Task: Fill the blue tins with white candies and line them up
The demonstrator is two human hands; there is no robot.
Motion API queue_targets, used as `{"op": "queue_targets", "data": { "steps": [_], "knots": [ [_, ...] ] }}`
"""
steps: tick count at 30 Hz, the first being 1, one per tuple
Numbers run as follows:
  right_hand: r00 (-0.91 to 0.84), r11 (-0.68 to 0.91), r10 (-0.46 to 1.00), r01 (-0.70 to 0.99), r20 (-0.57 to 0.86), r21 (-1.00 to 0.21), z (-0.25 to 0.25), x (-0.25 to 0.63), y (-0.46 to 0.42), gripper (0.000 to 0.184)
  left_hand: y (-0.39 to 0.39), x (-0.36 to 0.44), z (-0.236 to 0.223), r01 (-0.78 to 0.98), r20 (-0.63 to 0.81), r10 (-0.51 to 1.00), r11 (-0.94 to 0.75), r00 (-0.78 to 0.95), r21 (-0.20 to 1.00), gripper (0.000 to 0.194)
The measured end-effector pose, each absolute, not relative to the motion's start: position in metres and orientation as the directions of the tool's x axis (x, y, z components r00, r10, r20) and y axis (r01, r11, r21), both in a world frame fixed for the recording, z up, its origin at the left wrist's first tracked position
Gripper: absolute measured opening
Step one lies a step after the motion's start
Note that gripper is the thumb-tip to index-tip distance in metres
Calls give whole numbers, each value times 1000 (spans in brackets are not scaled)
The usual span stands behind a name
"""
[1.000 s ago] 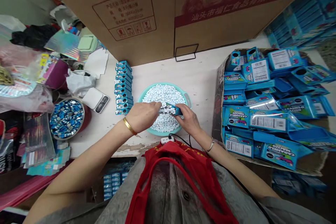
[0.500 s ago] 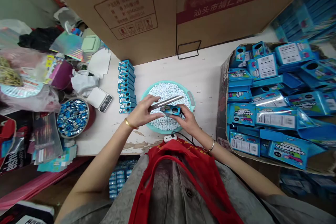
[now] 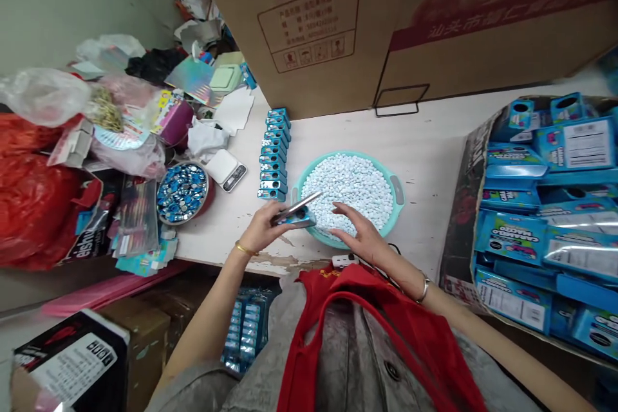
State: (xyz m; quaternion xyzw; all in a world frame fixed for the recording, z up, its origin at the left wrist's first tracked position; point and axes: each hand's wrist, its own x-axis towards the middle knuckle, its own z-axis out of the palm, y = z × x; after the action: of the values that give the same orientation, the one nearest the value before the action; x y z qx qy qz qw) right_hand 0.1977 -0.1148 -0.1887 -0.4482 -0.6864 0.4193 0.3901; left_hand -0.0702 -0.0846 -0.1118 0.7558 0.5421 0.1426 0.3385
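My left hand point(image 3: 264, 226) is closed on a small blue candy box point(image 3: 304, 217) and a slim, shiny metal tool point(image 3: 306, 201), which lies across the top of the box. Both stick out over the left rim of a turquoise basin point(image 3: 397, 190), full of small white candies point(image 3: 355, 180). Above the basin's near side, my right hand point(image 3: 360, 232) holds nothing, its fingers apart and curved toward the box. A column of upright blue boxes point(image 3: 274, 158) stands left of the basin, several with white candies showing in their openings.
A large cardboard carton point(image 3: 333, 90) stands at the back. On the right, an open carton point(image 3: 456, 225) holds many blue boxes. To the left are a white scale point(image 3: 226, 170), a bowl of blue and silver pieces point(image 3: 182, 193), and piled bags point(image 3: 43, 199).
My left hand has drawn the candy box and metal tool left from over the basin's middle. My right hand has let go of the box and opened. The view has shifted left.
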Motion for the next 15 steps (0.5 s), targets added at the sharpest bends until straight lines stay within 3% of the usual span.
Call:
{"op": "queue_targets", "data": {
  "steps": [4,8,15],
  "knots": [
    [-210,191,970,337,124,-922,-197,220,-121,33,-83,-134,-139,849,-196,964,-51,179,525,32],
    [-61,130,991,393,115,-910,-199,240,-130,28,-68,-172,-173,901,-246,956,-40,160,431,37],
    [42,132,983,526,180,-840,-174,285,-120,26,-29,-146,-211,852,-21,966,-215,256,478,54]
  ]
}}
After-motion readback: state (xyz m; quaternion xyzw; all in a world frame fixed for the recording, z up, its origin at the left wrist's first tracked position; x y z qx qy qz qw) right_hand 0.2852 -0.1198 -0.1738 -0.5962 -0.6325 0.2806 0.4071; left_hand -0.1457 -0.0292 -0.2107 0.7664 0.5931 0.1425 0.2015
